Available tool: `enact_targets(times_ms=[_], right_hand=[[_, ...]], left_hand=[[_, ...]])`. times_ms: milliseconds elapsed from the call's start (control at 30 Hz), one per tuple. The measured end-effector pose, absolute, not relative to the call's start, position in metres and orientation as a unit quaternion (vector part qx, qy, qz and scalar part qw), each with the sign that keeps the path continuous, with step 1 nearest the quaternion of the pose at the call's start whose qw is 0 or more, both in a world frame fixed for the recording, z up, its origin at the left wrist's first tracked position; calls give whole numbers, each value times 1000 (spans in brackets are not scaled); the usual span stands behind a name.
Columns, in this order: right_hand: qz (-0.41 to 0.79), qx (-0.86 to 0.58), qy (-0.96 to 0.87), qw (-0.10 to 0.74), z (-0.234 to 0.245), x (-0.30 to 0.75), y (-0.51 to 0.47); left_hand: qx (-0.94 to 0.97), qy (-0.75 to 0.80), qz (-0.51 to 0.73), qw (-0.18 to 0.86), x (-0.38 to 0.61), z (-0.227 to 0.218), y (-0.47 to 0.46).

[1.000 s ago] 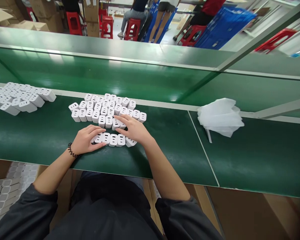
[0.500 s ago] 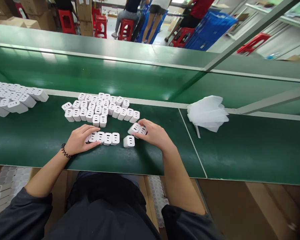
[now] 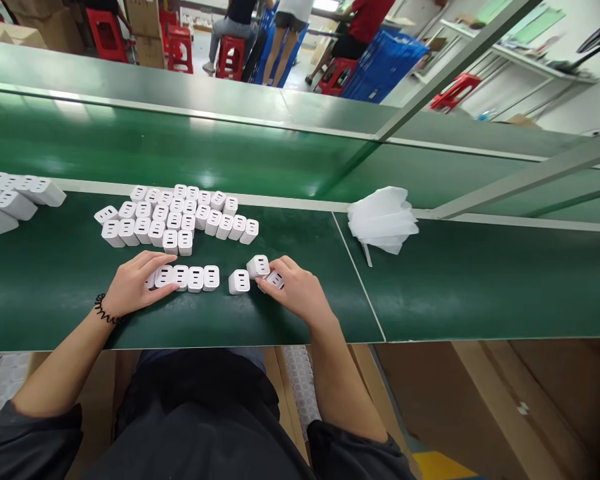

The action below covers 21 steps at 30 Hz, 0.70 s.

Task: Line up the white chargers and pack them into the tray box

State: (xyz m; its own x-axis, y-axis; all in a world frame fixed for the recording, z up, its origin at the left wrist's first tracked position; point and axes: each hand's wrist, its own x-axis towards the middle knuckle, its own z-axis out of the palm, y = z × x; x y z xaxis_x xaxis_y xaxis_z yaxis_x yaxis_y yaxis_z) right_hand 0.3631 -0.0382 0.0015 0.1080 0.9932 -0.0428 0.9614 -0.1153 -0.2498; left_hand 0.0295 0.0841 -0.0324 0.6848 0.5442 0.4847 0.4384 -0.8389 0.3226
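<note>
Pinching a white plug (image 3: 276,280) between the thumb and fingers of your right hand (image 3: 300,291), you reach over the green table (image 3: 300,233), near the middle of the frame. Your hand hides part of that plug. A second plug (image 3: 259,266) is right at your fingertips, and I cannot tell if it sits on the table or is lifted. A lone plug (image 3: 239,281) stands just beside it, a bit to the left.

Your left hand (image 3: 136,283) is left of the middle. Its fingers go behind the left end of a short row of plugs (image 3: 196,279), and its thumb lies along the front. The thumb and fingers are apart, with the row between them, but I cannot tell how hard they press. You wear a curly black band (image 3: 107,311) on that wrist.

A big bunch of plugs (image 3: 174,213) stands above the row, small slots facing up. One more bunch (image 3: 10,200) is cut off by the left edge of the frame. Right of the middle, some thin white sheets (image 3: 383,220) lie near the back of the table. At the top are red stools (image 3: 106,33), brown boxes (image 3: 147,33), blue crates (image 3: 385,63) and people (image 3: 290,13).
</note>
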Motion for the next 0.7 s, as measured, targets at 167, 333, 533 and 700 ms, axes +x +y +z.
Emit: enact_targets(times_ms=[167,333,533,700], right_hand=[[187,-685,-693,127,7,367,-51],[160,-691,-695,117,13,369,-39],[149,-633,-755,82,15,371,-24],[219,-568,-788,89,15,380,-35]], left_hand=[[912,273,288,104,30,-32,83],[916,262,288,97,30,-30,83],[918,261,286,88,30,-28,83],[924,249,277,86,31,-28,82]])
